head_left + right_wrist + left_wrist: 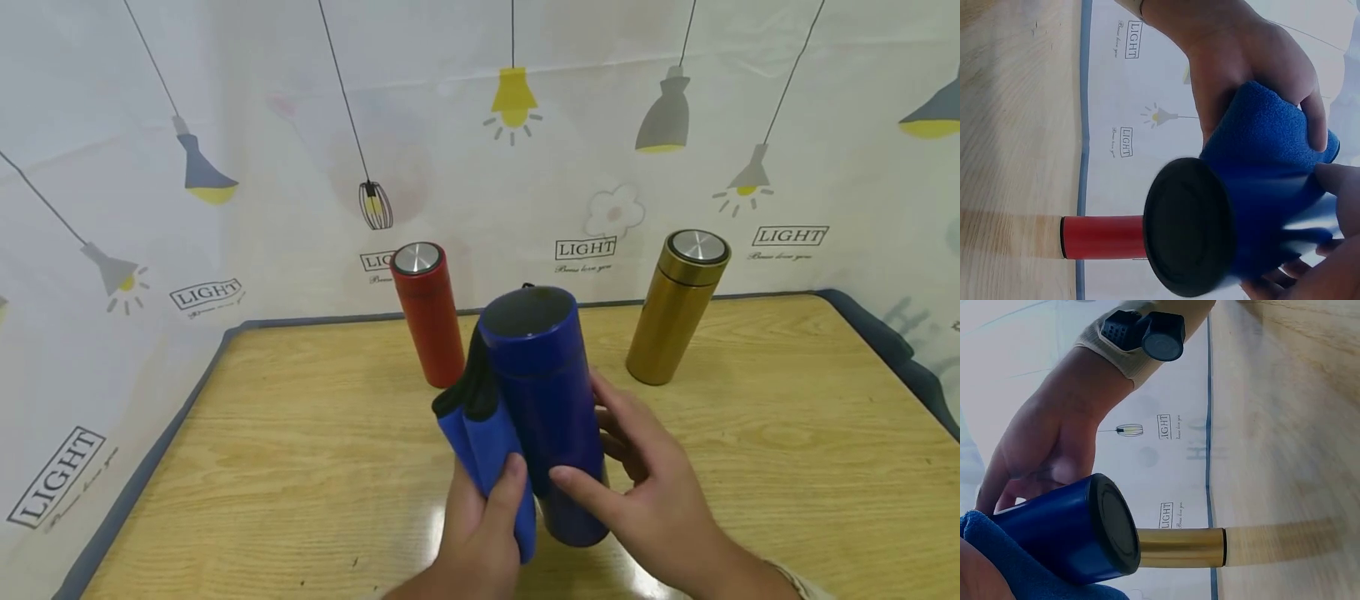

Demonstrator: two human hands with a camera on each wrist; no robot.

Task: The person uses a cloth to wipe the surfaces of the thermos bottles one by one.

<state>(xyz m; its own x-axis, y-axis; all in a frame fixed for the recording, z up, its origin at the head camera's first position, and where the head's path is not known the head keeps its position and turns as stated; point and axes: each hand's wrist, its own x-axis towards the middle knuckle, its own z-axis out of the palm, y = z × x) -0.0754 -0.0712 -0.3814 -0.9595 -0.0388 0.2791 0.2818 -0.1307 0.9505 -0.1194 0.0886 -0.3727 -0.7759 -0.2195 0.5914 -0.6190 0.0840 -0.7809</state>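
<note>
A dark blue thermos bottle (551, 417) is held up over the table, tilted a little, its top toward the back. My right hand (660, 492) grips it from the right, thumb across the near side and fingers behind. In my left hand (483, 525) is a folded blue cloth (487, 450) with black edging, pinched under the thumb and laid against the bottle's left side. The bottle's black base (1190, 226) shows in the right wrist view, and the cloth (1266, 128) lies along its wall there.
A red thermos bottle (429, 317) stands at the back left of the wooden table (300, 467). Toward the back right is a gold thermos bottle (678, 308). Both have silver-topped lids. A white curtain (450, 150) printed with lamps hangs behind the table's dark edge.
</note>
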